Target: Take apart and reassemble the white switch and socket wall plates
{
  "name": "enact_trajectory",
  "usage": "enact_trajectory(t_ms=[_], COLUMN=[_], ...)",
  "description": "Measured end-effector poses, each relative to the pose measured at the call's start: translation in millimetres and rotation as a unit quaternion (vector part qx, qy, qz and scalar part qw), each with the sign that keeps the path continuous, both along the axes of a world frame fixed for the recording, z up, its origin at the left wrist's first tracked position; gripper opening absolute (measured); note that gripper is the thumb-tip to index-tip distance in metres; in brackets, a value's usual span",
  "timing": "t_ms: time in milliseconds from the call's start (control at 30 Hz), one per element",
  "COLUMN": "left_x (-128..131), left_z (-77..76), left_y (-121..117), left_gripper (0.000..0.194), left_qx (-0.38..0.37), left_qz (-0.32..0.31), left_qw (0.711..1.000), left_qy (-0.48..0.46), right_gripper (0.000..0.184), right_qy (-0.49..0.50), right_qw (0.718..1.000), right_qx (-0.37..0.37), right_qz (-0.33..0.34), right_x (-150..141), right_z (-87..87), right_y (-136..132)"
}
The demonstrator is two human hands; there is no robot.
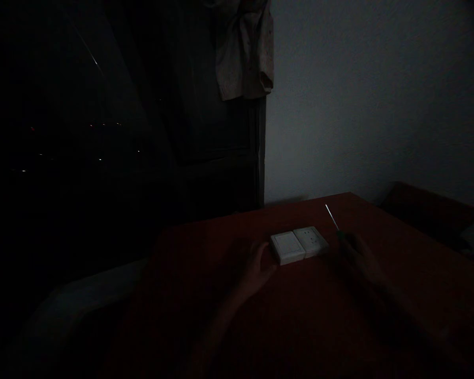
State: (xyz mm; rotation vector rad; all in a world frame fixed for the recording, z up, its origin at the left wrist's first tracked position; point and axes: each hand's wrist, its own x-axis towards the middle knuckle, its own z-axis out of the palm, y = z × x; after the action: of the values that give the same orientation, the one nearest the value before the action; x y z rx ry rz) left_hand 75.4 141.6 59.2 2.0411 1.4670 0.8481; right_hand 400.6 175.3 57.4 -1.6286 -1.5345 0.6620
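Observation:
On the reddish table lies a white switch plate (288, 246), flat and side by side with a white socket plate (311, 240) that shows several small holes. My left hand (257, 271) rests at the left end of the switch plate, thumb and fingers spread apart. Whether its fingertips touch the plate is too dark to tell. To the right of the socket plate, my right hand (359, 258) is closed around the green handle of a screwdriver (332, 218). Its thin bright shaft points up and to the left, away from both plates.
The dim room holds a red-brown table (221, 237) with a pale wall (359, 105) behind it. A cloth (245, 52) hangs beside a dark window at the left, with small lights beyond. Another dark brown surface (426, 210) stands past the table's right edge.

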Motion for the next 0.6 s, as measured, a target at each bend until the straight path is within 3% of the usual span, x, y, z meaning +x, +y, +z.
enact_trajectory(t_ms=[167,300,600], left_x=[27,34,-1], left_z=[-5.7,-10.9,-4.3], left_y=[34,45,20], left_gripper=[0.086,0.077,0.073], left_qx=[-0.003,-0.017,-0.044], left_qz=[-0.006,-0.011,-0.005], left_qw=[1.000,1.000,0.999], left_qy=[-0.014,-0.022,0.005], right_gripper=[0.036,0.034,0.034], right_qy=[0.014,0.020,0.039], right_qw=[0.999,0.996,0.989], right_qx=[-0.041,-0.088,-0.121], right_qz=[-0.003,0.016,0.069], right_x=[1,-10,-48], right_z=[-4.5,-4.9,0.1], right_y=[45,54,33])
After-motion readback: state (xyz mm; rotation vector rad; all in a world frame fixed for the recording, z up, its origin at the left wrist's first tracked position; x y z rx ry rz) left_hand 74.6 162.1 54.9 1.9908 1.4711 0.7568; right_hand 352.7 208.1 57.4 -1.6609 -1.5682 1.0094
